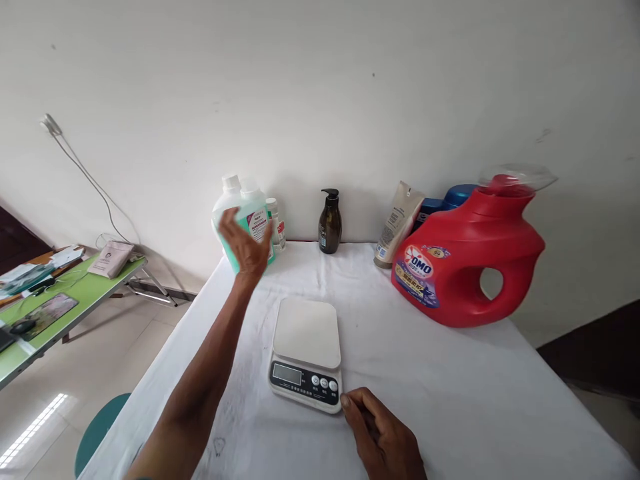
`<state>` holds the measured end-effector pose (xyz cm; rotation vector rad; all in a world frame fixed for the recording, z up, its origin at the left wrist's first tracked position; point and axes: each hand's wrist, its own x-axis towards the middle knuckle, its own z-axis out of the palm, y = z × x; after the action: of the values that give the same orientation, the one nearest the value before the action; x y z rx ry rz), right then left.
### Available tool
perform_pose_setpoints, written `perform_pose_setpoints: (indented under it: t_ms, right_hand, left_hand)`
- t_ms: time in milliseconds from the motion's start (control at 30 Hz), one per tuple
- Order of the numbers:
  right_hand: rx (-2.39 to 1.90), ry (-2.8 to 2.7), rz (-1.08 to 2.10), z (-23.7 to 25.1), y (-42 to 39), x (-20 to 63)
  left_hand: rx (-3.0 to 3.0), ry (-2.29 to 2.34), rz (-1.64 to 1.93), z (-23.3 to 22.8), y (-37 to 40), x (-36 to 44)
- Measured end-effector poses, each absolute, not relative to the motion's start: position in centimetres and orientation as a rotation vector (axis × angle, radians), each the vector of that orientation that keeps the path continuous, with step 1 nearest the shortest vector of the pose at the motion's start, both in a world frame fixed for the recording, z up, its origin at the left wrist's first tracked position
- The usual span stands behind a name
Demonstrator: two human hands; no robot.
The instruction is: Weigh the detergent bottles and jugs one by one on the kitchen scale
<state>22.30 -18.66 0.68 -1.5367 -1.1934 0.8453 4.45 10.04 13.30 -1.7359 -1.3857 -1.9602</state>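
My left hand (244,245) reaches far across the white-covered table (450,393) and wraps around a clear bottle of green liquid (250,220) with a white cap, tilted toward me. A second bottle of the same kind stands right behind it. My right hand (383,433) rests on the cloth near the front, fingers curled, its fingertips touching the right front corner of a white kitchen scale (306,352). The scale's platform is bare and its display shows nothing I can read.
Along the wall stand a small white bottle (276,223), a brown pump bottle (330,223), a beige tube (397,223), a blue container (450,197) and a large red detergent jug (465,260). A green table (45,313) with clutter stands at left; a teal stool (100,427) below.
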Motion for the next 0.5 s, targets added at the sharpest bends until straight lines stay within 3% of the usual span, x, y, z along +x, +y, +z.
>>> perform_pose_setpoints:
  t_ms: [67, 167, 300, 500]
  right_hand:
    - [-1.533, -1.188, 0.857, 0.7, -18.7, 22.3]
    - [-1.522, -1.190, 0.865, 0.7, -18.8, 22.3]
    - [-1.504, -1.200, 0.857, 0.4, -18.9, 22.2]
    - [-1.485, -1.239, 0.848, -1.0, -18.8, 22.4]
  left_hand:
    - [-2.135, -1.309, -1.877, 13.6, 10.8, 8.4]
    - [-2.494, -1.574, -1.764, 13.5, 13.5, 14.0]
    - [-2.653, -1.975, -1.524, 12.4, 17.1, 19.0]
    - [-2.627, -2.202, -1.348, 10.4, 18.8, 21.5]
